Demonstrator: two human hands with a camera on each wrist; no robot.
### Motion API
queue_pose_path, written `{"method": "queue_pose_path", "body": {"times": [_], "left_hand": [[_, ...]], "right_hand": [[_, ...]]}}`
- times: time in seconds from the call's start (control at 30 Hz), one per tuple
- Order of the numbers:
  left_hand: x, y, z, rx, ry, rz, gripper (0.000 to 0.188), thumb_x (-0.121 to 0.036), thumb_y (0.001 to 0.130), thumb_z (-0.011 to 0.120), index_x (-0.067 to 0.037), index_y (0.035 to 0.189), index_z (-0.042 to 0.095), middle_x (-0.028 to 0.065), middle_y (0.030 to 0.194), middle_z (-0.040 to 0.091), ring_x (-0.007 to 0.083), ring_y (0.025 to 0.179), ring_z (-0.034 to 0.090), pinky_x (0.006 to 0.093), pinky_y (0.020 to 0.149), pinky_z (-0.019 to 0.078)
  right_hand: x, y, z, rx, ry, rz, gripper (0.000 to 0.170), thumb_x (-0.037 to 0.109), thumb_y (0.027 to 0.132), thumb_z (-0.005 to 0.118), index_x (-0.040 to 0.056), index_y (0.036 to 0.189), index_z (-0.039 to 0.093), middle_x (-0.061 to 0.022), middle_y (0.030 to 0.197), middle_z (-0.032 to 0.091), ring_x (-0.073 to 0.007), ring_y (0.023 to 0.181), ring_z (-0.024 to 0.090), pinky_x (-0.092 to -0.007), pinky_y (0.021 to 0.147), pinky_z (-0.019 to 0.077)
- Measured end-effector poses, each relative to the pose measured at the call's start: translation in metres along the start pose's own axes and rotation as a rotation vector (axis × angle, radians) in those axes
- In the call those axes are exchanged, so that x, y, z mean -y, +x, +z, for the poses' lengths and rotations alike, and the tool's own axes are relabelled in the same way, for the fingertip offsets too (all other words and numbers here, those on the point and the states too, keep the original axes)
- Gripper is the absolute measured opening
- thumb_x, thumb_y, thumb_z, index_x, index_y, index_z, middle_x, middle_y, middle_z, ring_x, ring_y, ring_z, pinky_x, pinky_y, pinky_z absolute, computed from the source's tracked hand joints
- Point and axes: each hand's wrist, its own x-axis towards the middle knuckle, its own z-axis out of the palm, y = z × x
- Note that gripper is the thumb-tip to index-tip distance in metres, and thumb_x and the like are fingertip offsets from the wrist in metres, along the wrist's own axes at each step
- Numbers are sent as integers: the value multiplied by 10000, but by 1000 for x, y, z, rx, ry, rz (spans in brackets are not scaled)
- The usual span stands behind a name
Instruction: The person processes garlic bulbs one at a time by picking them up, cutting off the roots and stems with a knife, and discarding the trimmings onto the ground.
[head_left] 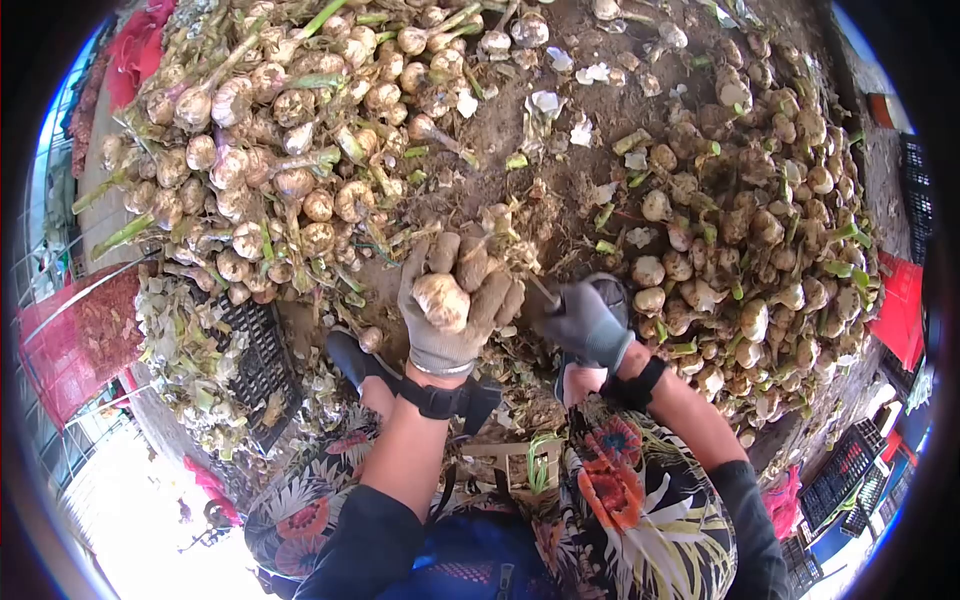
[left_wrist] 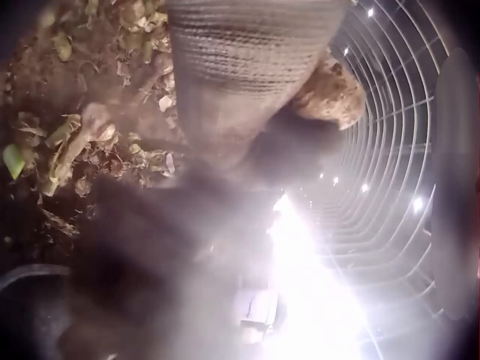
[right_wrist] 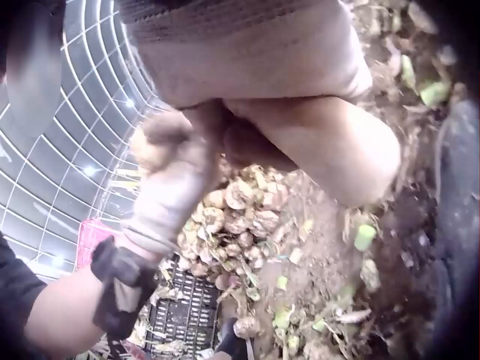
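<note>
My left hand [head_left: 480,312], in a dirty pale work glove, grips a garlic bulb [head_left: 442,300] against the palm with its fingers curled. The bulb's [left_wrist: 330,94] round side shows past the glove in the left wrist view. Dry stalks and roots [head_left: 515,245] lie just beyond those fingertips. Close on the right, my gloved right hand [head_left: 590,325] is curled round a thin blade-like tool [head_left: 543,290] that points toward the left hand. Most of the tool is hidden in the fist; its exact kind I cannot tell.
Untrimmed garlic with long stems [head_left: 290,150] is heaped at the left. A pile of short-stemmed bulbs [head_left: 760,230] stands at the right. A black crate [head_left: 262,365] with leafy scraps lies left of the feet. Peelings and cut stem pieces litter the soil [head_left: 575,85] between the heaps.
</note>
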Motion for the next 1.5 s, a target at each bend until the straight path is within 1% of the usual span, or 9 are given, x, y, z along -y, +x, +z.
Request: {"method": "queue_pose_path", "body": {"times": [0.1, 0.13, 0.2, 0.3, 0.53, 0.73, 1.03, 1.2, 1.5], "left_hand": [[8, 17, 13, 16, 288, 53, 365, -395, 1073, 337, -177, 814, 472, -32, 697, 458, 135, 564, 544, 302, 542, 433], [23, 23, 40, -451, 301, -19, 349, -362, 1071, 363, -107, 983, 585, 46, 891, 609, 191, 866, 684, 333, 715, 574], [67, 30, 38, 163, 923, -236, 422, -305, 1020, 525, 2, 1311, 524, 141, 1262, 598, 233, 1200, 594, 353, 975, 516], [113, 51, 79, 524, 1319, 13, 606, -305, 909, 719, 30, 1359, 489, 167, 1355, 562, 226, 1175, 614, 328, 967, 508], [7, 45, -86, -838, 2459, -181, 580, -399, 836, 737, -51, 1261, 550, 202, 1184, 639, 396, 956, 691, 451, 747, 568], [20, 30, -45, -192, 1988, 68, 556, 21, 730, 700, -77, 1267, 596, 171, 1192, 674, 320, 1086, 670, 379, 919, 541], [31, 7, -22, -483, 903, -245, 439, -20, 855, 690, -33, 1277, 571, 29, 1175, 627, 122, 1023, 622, 277, 879, 513], [23, -1, -30, -290, 1330, -58, 495, 18, 861, 689, -9, 1314, 492, 30, 1137, 633, 98, 949, 625, 243, 807, 544], [5, -18, -55, -327, 1581, -153, 735, -23, 830, 758, -38, 1451, 364, 61, 1127, 661, 120, 890, 649, 263, 757, 580]], "right_hand": [[-34, -3, 2, 104, -20, 107, 221, 128, 850, 699, 5, 1033, 699, -107, 871, 730, -165, 756, 666, -298, 735, 521], [-53, 6, 7, -41, -128, -215, 268, 135, 853, 709, 10, 1089, 687, -118, 935, 731, -159, 798, 669, -294, 752, 520], [-57, 11, 10, -173, -238, -535, 318, 142, 857, 720, 15, 1145, 674, -129, 1000, 731, -153, 841, 671, -290, 768, 520], [-19, 6, -7, -6, 57, 316, 263, 102, 893, 694, -1, 1135, 675, -75, 990, 715, -120, 799, 641, -298, 702, 530], [-28, 9, -26, -392, 416, 84, 138, 92, 885, 723, 4, 992, 721, 6, 852, 699, -69, 726, 591, -244, 672, 498], [12, 19, -43, -321, 645, 96, 241, 108, 926, 714, -19, 1129, 691, -49, 958, 711, -109, 794, 658, -264, 733, 543], [38, 7, -31, -216, 547, -42, 205, 63, 918, 699, -20, 1106, 695, -31, 920, 706, -99, 798, 647, -264, 704, 532], [39, -4, -31, -355, -457, -301, 401, 136, 727, 781, 134, 1116, 687, -128, 982, 686, -327, 851, 693, -410, 730, 557], [52, -10, -26, -281, -946, -274, 200, 163, 776, 701, 137, 965, 639, -87, 861, 641, -296, 833, 676, -431, 730, 525]]}}
